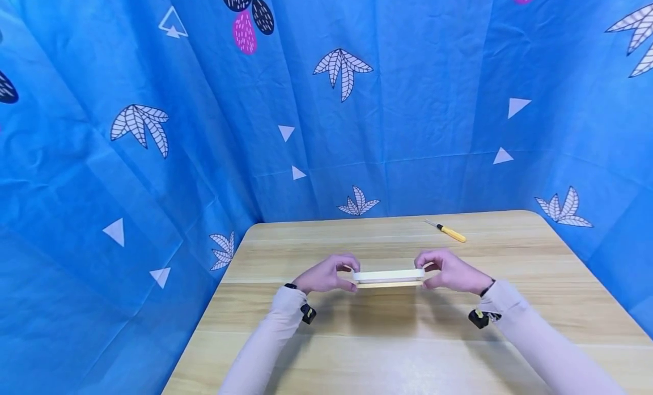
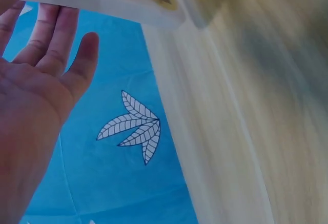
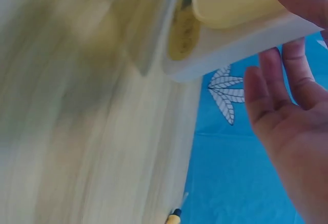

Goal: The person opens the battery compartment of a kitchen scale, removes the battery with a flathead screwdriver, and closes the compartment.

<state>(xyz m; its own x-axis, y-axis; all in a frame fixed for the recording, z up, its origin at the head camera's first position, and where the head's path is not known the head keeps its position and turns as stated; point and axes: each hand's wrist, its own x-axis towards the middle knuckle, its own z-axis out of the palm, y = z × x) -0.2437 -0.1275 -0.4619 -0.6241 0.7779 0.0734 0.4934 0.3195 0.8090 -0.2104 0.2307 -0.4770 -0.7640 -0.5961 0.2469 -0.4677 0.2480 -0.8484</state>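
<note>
Head view: both hands hold a flat box just above the table.

I see the left hand (image 1: 326, 275) and right hand (image 1: 451, 272) grasping the box (image 1: 389, 277) by its short ends, fingers (image 3: 279, 93) curled under, thumbs on top, mid-table (image 1: 357, 338). Risk as I judge it: the grip is on the ends only, so uneven pull could tilt the box, slip one end and drop it; wrist views are blurred. A yellow tool (image 1: 451, 232) lies well apart at the far edge.
</note>
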